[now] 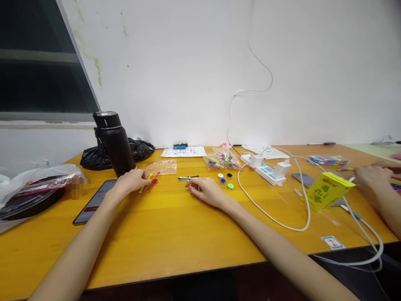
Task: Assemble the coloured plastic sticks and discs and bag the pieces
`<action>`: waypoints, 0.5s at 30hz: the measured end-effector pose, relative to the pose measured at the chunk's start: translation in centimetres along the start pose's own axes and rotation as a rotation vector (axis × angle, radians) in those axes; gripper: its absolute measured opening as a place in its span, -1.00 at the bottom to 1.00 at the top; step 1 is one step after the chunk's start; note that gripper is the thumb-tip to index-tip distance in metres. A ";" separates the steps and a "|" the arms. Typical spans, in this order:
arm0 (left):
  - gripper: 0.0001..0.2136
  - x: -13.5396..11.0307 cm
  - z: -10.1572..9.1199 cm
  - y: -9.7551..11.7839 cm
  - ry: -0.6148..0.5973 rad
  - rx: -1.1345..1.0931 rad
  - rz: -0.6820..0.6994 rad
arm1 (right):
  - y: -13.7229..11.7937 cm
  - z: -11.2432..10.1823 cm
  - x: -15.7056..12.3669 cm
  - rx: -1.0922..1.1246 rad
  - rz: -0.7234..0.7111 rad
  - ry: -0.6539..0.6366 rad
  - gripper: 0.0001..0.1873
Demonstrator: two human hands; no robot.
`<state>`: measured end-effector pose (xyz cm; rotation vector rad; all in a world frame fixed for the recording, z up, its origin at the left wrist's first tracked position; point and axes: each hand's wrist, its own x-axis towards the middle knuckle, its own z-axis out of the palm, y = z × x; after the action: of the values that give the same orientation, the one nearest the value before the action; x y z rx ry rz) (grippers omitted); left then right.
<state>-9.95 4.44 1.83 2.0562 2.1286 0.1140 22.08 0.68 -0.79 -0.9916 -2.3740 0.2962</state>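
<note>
1. The left hand (133, 180) is narrow, its fingertips at the yellow stick (140, 189); whether they grip it I cannot tell. The red stick (157, 175) lies just beside, with a red disc (154, 182) at it.
2. The right hand (205, 190) is loosely curled near the thin dark and blue sticks (192, 177) — I cannot tell if it touches or holds any.
3. White (220, 175), black (229, 175), blue (222, 181) and green discs (230, 186) sit just right of that hand.
4. Close behind the left hand stands a black bottle (114, 144); a phone (94, 205) lies by the left wrist.
5. Beyond the sticks lie a flat clear bag (166, 166) and a bag of coloured parts (222, 159).
6. Rightward, a power strip (269, 174), looping white cable (277, 223) and yellow box (328, 192) crowd the table (175, 238) — between the discs and a co-worker's hand (371, 179).
</note>
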 end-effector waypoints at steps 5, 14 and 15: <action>-0.59 0.5 0.7 -0.4 0.093 -0.003 0.032 | 0.0 -0.1 0.0 -0.008 0.009 0.002 -0.80; -0.53 1.2 3.1 0.9 0.267 -0.058 0.410 | 0.4 -0.5 0.0 -0.045 0.043 0.066 -0.80; -0.52 1.2 3.4 1.0 0.244 -0.059 0.406 | 0.5 -0.5 0.0 -0.047 0.052 0.069 -0.80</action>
<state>-8.37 5.43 -1.44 2.5183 1.7644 0.4976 22.64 1.00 -0.51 -1.0694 -2.3051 0.2223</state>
